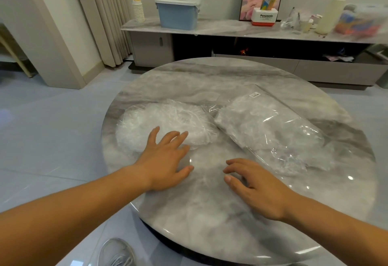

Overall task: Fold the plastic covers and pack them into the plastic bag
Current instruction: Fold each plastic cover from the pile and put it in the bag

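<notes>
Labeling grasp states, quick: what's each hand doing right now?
Left hand: open, fingertips on the white crinkled pile of plastic covers, holding nothing.
Right hand: open, over the round grey marble table, holding nothing.

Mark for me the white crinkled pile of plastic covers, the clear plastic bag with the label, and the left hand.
white crinkled pile of plastic covers (165, 122), head view, middle of the heap.
clear plastic bag (268, 127), head view, its flat middle.
left hand (165, 160), head view, back of the hand.
</notes>
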Tool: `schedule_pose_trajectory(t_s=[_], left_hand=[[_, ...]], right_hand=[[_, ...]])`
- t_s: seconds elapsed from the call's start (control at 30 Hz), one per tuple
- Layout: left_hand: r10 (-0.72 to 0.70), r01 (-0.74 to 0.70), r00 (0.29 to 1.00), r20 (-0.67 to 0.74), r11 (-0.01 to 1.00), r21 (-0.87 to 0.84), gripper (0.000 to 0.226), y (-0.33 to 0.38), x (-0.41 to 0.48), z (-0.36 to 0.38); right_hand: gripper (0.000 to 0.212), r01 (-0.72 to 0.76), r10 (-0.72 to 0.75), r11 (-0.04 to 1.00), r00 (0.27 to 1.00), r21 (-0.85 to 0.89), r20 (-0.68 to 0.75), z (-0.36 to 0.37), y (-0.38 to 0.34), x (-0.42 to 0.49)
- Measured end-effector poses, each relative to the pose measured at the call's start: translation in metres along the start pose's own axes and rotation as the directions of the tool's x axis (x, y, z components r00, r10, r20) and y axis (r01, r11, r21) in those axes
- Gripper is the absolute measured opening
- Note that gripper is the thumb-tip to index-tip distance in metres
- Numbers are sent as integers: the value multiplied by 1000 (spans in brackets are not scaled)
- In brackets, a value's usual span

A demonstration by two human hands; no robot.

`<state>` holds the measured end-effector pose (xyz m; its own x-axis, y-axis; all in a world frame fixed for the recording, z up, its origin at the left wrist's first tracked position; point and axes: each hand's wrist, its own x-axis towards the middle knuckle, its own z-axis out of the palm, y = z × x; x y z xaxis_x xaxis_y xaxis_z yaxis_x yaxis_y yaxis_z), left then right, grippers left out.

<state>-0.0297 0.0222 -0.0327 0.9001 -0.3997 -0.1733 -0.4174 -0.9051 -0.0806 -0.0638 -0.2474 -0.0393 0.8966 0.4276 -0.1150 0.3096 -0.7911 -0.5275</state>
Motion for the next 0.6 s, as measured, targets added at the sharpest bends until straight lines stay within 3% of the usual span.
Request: schedule_pose_trajectory(t_s=[0.27, 0.37, 0.43, 0.5, 0.6], left_hand=[[17, -30, 994, -112, 993, -117, 92, -6, -3, -2], [97, -126, 983, -157, 975, -186, 86, -2, -11, -4], [193, -236, 961, -196, 945, -225, 78, 7, -22, -2], [285, -336, 931, -226, 914, -230, 70, 16, -37, 4], [374, -411, 909, -184, 879, -242, 63, 23, -53, 19]], right_hand=[[39, 19, -17, 999, 999, 35, -48, -1, -1, 6], [42, 70, -64, 996, 993, 52, -101, -5, -2, 1], [46, 173, -172, 985, 979, -3, -108, -7, -1, -4], [49, 281, -290, 950, 955, -134, -55, -5, 5, -8], [65, 302, -282, 931, 952, -206, 118, 0, 10, -14]])
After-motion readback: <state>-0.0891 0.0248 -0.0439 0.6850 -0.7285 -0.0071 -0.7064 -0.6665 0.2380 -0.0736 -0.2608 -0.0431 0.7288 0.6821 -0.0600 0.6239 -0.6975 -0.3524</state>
